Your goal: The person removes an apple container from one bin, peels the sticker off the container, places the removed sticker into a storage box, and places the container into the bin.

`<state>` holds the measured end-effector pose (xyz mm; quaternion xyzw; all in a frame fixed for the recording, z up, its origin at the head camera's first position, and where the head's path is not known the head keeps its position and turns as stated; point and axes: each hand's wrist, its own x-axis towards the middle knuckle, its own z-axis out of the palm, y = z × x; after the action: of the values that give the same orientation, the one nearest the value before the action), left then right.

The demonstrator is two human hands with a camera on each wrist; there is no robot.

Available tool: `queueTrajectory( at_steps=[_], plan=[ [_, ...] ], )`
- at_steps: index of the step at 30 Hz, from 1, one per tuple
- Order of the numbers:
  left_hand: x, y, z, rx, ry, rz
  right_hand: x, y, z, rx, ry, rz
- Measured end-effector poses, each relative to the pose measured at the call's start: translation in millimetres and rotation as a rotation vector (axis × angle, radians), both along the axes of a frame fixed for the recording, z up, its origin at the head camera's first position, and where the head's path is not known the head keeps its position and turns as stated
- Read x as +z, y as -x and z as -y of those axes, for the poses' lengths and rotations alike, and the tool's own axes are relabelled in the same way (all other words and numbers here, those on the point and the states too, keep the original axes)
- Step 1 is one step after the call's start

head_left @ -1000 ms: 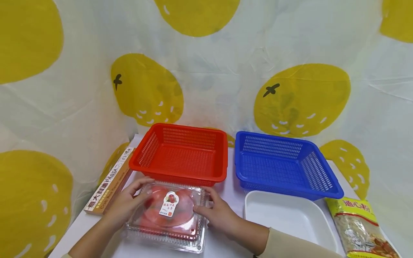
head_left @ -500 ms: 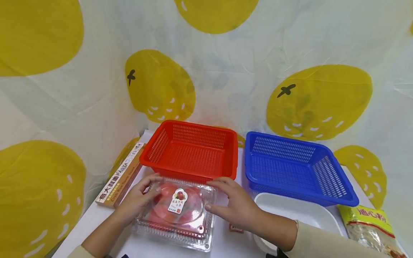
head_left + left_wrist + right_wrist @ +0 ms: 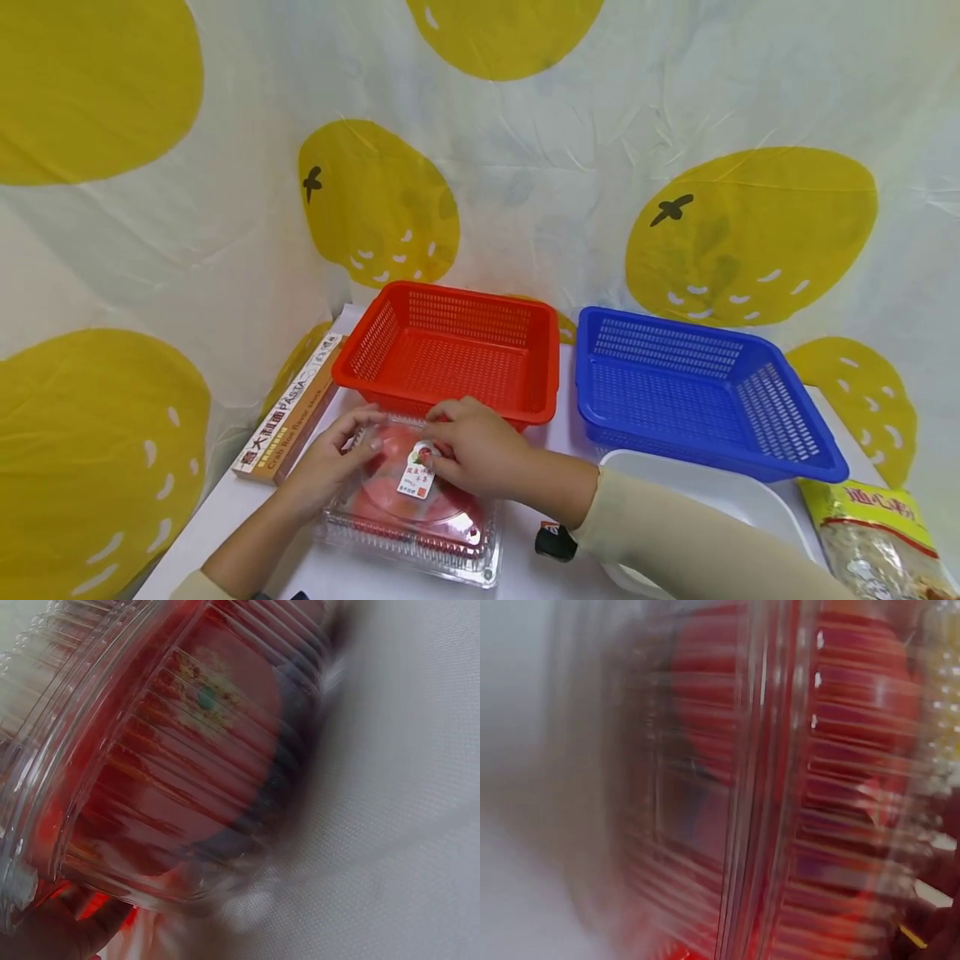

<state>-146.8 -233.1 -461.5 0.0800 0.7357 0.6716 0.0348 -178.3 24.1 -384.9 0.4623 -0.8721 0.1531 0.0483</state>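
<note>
**Both hands on the clear tomato box**

I see the clear plastic box of tomatoes (image 3: pixel 411 508) low in the centre of the head view, resting on the white table (image 3: pixel 225 517) just below the red basket (image 3: pixel 450 354). My left hand (image 3: pixel 330 458) curls round the box's upper left corner. My right hand (image 3: pixel 472 446) lies over the lid with fingers bent at the white label (image 3: pixel 417 477); whether it pinches I cannot tell. Both wrist views show only blurred ribbed plastic and red fruit. The blue basket (image 3: pixel 697 392) sits right of centre, the pasta box (image 3: pixel 288 412) at the left.
</note>
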Motion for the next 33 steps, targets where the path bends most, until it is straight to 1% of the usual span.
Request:
queueTrajectory(
  at_steps=[3, 7, 9, 11, 13, 16, 19, 23, 26, 29, 33],
  plan=[
    [-0.4, -0.2, -2, 0.001, 0.006, 0.003, -3.3, 0.2, 5, -0.054, -0.012, -0.016],
    [-1.0, -1.6, -2, 0.009, 0.033, 0.007, -7.6, 0.6, 12, -0.123, -0.016, -0.007],
    [-1.1, -2.1, -1, 0.015, 0.047, 0.006, -9.4, 1.0, 14, -0.143, -0.007, -0.008],
    [-1.0, -2.3, -1, 0.019, 0.055, 0.008, -10.8, 2.1, 16, -0.142, 0.011, -0.017],
    [-0.6, -2.1, -1, 0.025, 0.064, 0.004, -11.4, 3.4, 16, -0.120, 0.035, -0.023],
    [-0.1, -1.6, -1, 0.027, 0.062, -0.001, -11.1, 5.2, 14, -0.063, 0.072, 0.012],
    [0.0, -0.7, -1, 0.032, 0.064, 0.000, -11.0, 6.4, 9, 0.000, 0.112, 0.089],
    [1.7, -0.6, -1, 0.047, 0.081, 0.009, -12.7, 8.4, -2, 0.095, 0.200, 0.231],
    [3.0, -1.4, -2, 0.053, 0.090, 0.012, -13.4, 10.5, -9, 0.166, 0.264, 0.381],
    [2.7, -1.6, -3, 0.049, 0.077, 0.019, -12.6, 12.1, -15, 0.228, 0.300, 0.517],
    [1.1, -1.1, -3, 0.041, 0.057, 0.024, -7.0, 11.8, -25, 0.276, 0.380, 0.715]
  ],
)
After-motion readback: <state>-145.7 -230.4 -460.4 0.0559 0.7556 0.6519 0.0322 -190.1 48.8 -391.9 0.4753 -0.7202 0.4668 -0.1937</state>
